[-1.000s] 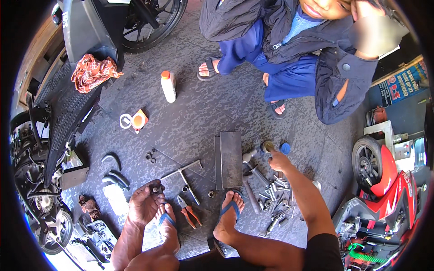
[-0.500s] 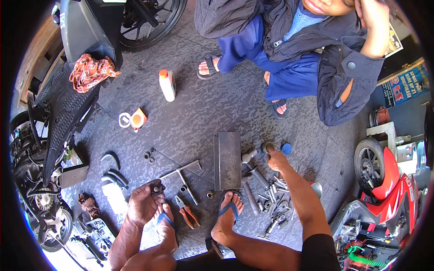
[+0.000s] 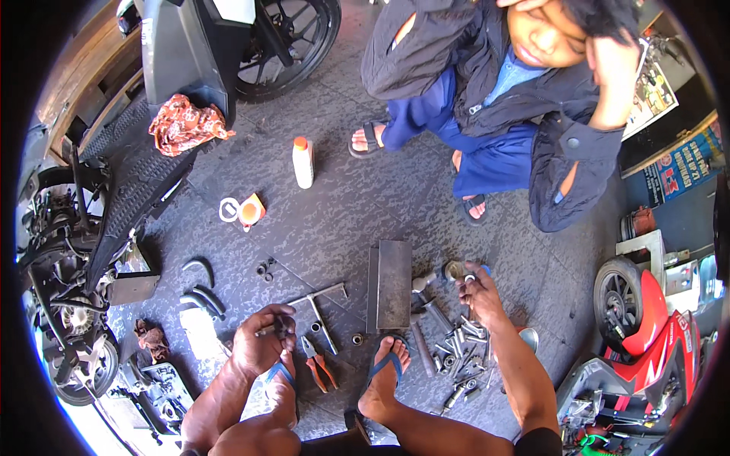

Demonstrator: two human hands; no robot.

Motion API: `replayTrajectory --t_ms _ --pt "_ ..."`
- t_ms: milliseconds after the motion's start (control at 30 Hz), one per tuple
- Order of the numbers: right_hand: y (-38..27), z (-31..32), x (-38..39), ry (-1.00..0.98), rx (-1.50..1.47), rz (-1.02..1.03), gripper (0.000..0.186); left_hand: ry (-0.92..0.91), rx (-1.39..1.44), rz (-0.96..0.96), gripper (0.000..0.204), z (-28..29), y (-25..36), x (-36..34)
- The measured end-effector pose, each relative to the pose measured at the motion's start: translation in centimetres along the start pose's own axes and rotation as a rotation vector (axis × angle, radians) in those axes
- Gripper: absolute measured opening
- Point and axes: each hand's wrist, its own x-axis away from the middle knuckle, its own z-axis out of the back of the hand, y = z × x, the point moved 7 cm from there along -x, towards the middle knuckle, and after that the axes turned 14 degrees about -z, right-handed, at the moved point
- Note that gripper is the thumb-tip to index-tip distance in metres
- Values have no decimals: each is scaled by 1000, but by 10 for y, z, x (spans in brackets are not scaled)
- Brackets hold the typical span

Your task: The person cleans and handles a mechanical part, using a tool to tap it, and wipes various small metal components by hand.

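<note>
My left hand [image 3: 258,343] hovers over my left foot in its blue sandal [image 3: 283,374], fingers curled round a small dark part [image 3: 280,327]. Just to its right lie a T-handle wrench [image 3: 323,300] and orange-handled pliers [image 3: 319,368]. My right hand [image 3: 480,298] reaches forward past a heap of bolts and sockets [image 3: 460,349]. Its fingertips pinch a small pale ring [image 3: 469,279] next to a round metal piece [image 3: 455,269]. A dark flat metal plate [image 3: 394,283] lies between my hands.
Another person [image 3: 525,114] squats opposite, one hand at the head. A white bottle with an orange cap [image 3: 303,161], an orange cup [image 3: 249,210] and curved black hoses [image 3: 199,283] lie on the concrete. A stripped scooter [image 3: 84,251] stands left, a red one [image 3: 646,334] right.
The view has tilted up slightly. My left hand has closed on the small dark part. My right hand stays at the round metal piece. The person opposite has raised a hand to the head.
</note>
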Motion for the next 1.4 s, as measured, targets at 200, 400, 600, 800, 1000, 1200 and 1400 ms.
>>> replayTrajectory --t_ms 200,400,600,800,1000,1200,1400 --pt "-93 -70 113 -76 -4 439 64 -202 -250 77 16 -88 0 6" --pt "-146 -166 238 -78 282 956 70 -460 -306 32 30 -202 9 40" --pt "-170 -221 304 -155 421 1215 67 -471 -367 -266 28 -223 51 81" --pt "-165 -233 338 -30 504 1359 56 -522 -181 -371 18 -215 67 107" --pt "-167 -236 359 -8 523 1418 55 -530 -279 -452 14 -220 79 121" --pt "-168 -237 365 54 649 1492 61 -498 -282 -483 14 -224 82 127" --pt "-168 -246 370 138 824 1580 69 -382 -387 -432 15 -218 80 124"
